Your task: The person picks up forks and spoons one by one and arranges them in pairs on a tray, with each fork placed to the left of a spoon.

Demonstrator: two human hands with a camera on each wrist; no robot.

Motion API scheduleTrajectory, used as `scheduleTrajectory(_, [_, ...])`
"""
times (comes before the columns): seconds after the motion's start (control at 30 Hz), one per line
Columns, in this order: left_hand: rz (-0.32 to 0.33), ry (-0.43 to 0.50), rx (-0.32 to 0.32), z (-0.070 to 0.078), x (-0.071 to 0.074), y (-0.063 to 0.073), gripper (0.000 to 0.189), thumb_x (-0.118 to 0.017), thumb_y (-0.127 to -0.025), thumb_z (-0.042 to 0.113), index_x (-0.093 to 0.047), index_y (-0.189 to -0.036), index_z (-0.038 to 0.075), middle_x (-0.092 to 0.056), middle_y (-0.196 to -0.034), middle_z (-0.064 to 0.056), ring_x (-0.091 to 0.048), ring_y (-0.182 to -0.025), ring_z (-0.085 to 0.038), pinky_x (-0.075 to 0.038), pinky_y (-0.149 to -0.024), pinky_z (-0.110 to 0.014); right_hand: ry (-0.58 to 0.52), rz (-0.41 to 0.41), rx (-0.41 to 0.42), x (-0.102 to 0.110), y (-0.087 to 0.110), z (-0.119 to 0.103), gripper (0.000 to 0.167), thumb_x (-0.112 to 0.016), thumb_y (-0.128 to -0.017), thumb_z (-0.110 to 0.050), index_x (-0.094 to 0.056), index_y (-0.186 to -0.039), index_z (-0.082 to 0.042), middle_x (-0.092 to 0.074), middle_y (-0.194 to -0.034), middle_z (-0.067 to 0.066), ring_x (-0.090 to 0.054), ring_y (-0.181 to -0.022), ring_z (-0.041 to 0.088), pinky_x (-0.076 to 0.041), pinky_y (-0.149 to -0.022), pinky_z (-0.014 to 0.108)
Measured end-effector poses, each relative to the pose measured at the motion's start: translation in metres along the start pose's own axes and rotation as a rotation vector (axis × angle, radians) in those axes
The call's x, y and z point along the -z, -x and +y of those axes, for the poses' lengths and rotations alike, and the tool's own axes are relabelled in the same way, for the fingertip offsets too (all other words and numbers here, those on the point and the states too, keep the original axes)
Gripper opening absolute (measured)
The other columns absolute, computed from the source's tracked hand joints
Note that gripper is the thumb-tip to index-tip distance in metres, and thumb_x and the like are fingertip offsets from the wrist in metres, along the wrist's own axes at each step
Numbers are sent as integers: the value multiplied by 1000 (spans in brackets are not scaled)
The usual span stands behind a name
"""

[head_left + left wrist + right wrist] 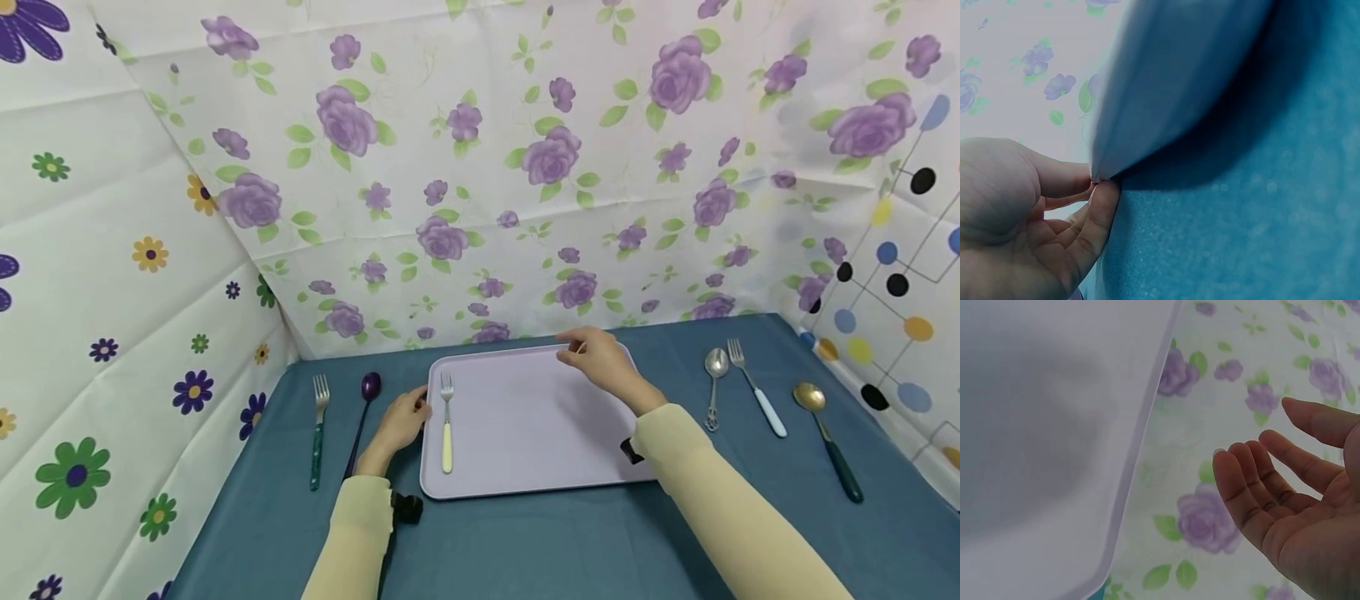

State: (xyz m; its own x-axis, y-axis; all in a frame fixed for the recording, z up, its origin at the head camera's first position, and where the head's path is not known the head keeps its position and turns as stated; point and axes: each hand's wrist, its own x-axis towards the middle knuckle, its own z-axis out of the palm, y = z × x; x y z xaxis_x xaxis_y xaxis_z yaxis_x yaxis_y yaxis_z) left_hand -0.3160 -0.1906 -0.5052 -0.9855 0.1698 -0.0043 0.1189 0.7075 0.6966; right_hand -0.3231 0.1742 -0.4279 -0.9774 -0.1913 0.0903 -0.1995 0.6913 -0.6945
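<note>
Currently, the left hand (401, 421) is pinching the left rim of the lilac tray (525, 433) near the far edge of the worktop (525, 542). The right hand (603, 362) is hovering over the tray, fingers apart, holding nothing. One yellow-handled fork (447, 446) is lying inside; two forks (318, 446) and three spoons (716, 362) are remaining outside, toward the worktop's side edges.

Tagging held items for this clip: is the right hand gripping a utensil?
No, in the right wrist view the right hand is empty, with a visible gap between thumb and fingers.
</note>
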Motion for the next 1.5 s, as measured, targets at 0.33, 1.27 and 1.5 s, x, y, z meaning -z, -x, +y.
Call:
scheduleTrajectory(0.33, [0,12,2,2,1,-1,47,-52,-106,6,-47,-151,-7,-59,-107,-17,-61,-90,-26,-48,-77,-39,-12,55,14,23,11,19,41,-68,-103,-21,-65,-139,-3,-64,-114,17,-64,-99,32,-53,-76,44])
scheduleTrajectory(1.27, [3,23,-1,1,1,1,46,-52,-106,4,-48,-150,-9,-59,-106,-17,-60,-92,-27,-49,-78,-41,-43,95,-16,53,26,45,45,-65,-105,-21,-60,-144,0,-65,-110,18,-65,-87,32,-52,-67,35])
scheduleTrajectory(1.5, [3,24,5,1,0,2,46,-52,-106,5,-47,-150,-9,-59,-108,-17,-60,-93,-28,-49,-81,-43,-35,104,-35,59,30,52,45,-64,-105,-22,-59,-145,-1,-65,-114,20,-67,-91,34,-55,-70,39])
